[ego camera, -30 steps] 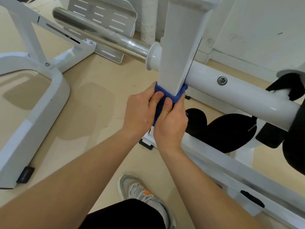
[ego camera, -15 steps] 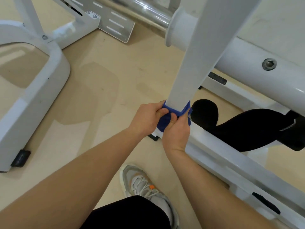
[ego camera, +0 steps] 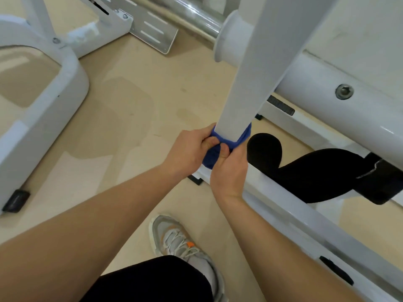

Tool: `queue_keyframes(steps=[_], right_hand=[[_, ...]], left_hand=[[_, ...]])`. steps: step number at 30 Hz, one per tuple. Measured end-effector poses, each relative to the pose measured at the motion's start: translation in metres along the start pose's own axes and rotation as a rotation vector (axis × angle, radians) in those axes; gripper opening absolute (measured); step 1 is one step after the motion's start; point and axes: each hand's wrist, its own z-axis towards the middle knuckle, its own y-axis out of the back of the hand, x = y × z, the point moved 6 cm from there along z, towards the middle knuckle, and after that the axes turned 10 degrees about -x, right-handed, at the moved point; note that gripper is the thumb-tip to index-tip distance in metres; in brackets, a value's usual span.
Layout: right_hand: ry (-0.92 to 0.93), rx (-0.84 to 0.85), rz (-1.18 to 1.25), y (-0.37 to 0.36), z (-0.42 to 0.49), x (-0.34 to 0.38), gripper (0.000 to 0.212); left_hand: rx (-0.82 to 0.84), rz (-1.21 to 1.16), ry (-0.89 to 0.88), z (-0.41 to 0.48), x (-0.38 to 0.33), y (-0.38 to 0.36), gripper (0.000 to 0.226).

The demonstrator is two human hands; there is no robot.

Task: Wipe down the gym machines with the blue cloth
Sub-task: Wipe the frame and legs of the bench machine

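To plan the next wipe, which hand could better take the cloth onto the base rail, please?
Probably the right hand: it grips the cloth next to the rail; the left hand sits across the post.

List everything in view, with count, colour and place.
cloth: 1, blue, wrapped round the post's lower end
post: 1, white, centre
tube: 1, white, right, behind post
bar: 1, chrome, top
plate: 1, grey, slotted, top
frame: 1, white, left
rail: 1, white, lower right
pads: count unclear, black, right
floor: beige
shoe: 1, grey, bottom centre
left hand: 1, grips cloth at post
right hand: 1, grips cloth at post
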Motion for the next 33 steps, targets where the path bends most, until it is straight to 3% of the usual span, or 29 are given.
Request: queue_keyframes(steps=[4,8,12,17,20,24,27,29,33], right_hand=[[-0.002,0.031,-0.204,-0.014,-0.006,-0.025,0.058],[0.222,-0.026,-0.456,-0.019,-0.011,-0.043,0.071],[0.295,-0.025,-0.593,-0.02,-0.013,-0.053,0.063],[0.178,0.137,-0.564,-0.009,-0.007,-0.04,0.061],[0.136,0.135,-0.474,0.013,0.003,-0.011,0.048],[0.102,0.075,-0.202,0.052,0.006,0.028,0.024],[0.062,0.146,-0.142,0.076,-0.001,0.04,0.046],[0.11,0.199,-0.205,0.09,-0.011,0.038,0.048],[0.129,0.224,-0.334,0.119,-0.033,0.013,0.013]], left_hand=[[0.062,0.06,0.034,0.001,0.028,-0.011,0.024],[0.158,0.179,0.019,0.009,0.049,-0.019,0.014],[0.192,0.294,0.028,0.007,0.063,-0.028,0.016],[0.153,0.315,0.077,0.004,0.044,-0.017,0.014],[0.006,0.241,0.077,-0.001,0.014,0.001,0.017],[-0.13,0.327,0.066,-0.011,-0.029,0.02,0.016],[-0.12,0.372,0.091,-0.022,-0.049,0.034,0.015],[-0.111,0.395,0.109,-0.038,-0.057,0.036,0.014],[-0.119,0.484,0.167,-0.083,-0.063,0.014,0.016]])
